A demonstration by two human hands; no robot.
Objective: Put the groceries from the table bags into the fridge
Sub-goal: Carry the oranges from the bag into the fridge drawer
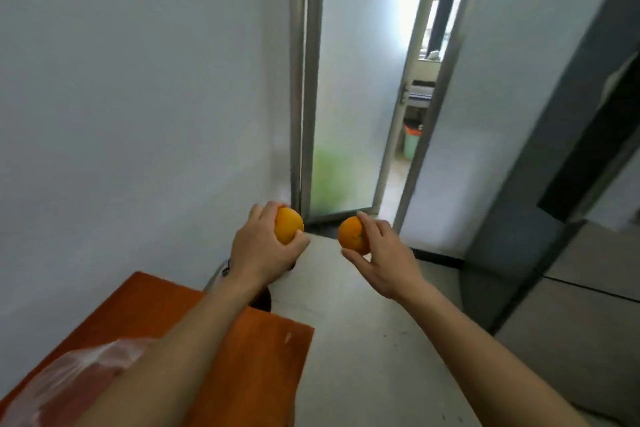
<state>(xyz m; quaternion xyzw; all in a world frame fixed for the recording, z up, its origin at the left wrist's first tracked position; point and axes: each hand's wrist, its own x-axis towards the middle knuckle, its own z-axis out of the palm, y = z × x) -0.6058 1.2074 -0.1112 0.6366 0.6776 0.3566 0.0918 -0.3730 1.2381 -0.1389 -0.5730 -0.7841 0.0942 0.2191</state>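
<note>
The left hand (259, 250) is curled around an orange (288, 225), fingers over the top and thumb pressed beneath it, held out in the air ahead of the body. The right hand (382, 253) grips a second orange (352, 231) between thumb below and fingers on top, level with the first and just beside it, the two fruits apart. Both forearms reach forward from the bottom edge. Under the left forearm lies the orange table (249, 357), with a clear plastic bag (69, 381) on its near left part. Just past the table's far corner, beneath the left wrist, a dark round object shows only in part; what it is cannot be told. Ahead is pale floor (374, 340), a white wall (138, 97) on the left, and a frosted glass door (353, 80) standing ajar. At the right edge stands a grey fridge (581, 305), doors closed, well apart from the hands.
</note>
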